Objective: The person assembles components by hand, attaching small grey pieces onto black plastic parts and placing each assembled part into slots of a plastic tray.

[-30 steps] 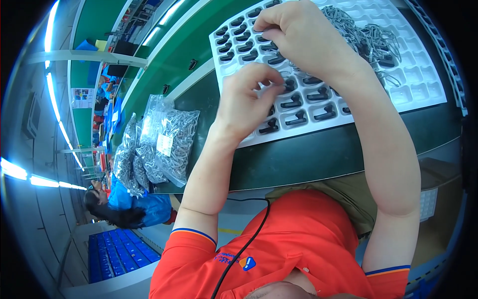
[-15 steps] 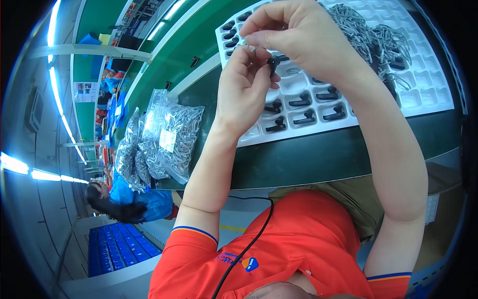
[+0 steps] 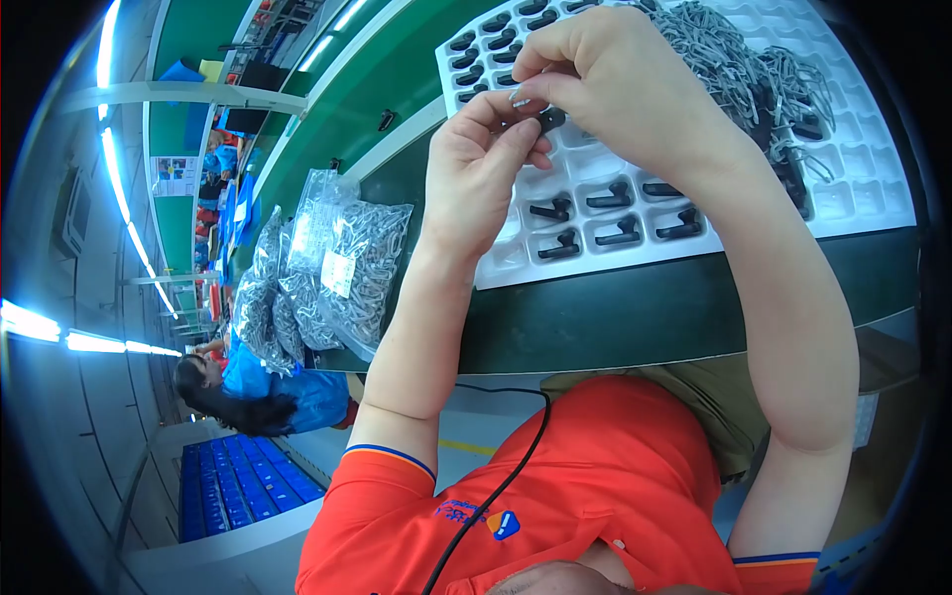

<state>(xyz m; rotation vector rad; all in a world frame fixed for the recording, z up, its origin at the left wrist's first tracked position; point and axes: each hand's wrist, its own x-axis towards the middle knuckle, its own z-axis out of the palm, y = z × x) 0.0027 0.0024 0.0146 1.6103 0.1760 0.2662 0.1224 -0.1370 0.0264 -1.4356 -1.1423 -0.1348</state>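
My left hand is closed, fingertips pinched on a small black earpiece-like part, mostly hidden by the fingers. Against it works my right hand, also closed, thumb and forefinger pinching a small pale, shiny piece too small to name. Both hands are held over a white moulded tray. Many of its pockets hold black earpiece-like parts. A heap of grey looped cords lies on the tray beyond my right hand.
Clear plastic bags of grey cords stand on the dark green bench at left. A small black part lies on the green surface behind. Farther left, a person in blue sits near blue bins.
The black part in my left hand has turned and is now largely covered by the fingers. My right hand has come slightly lower and nearer, with the pinched piece showing. The view has shifted slightly.
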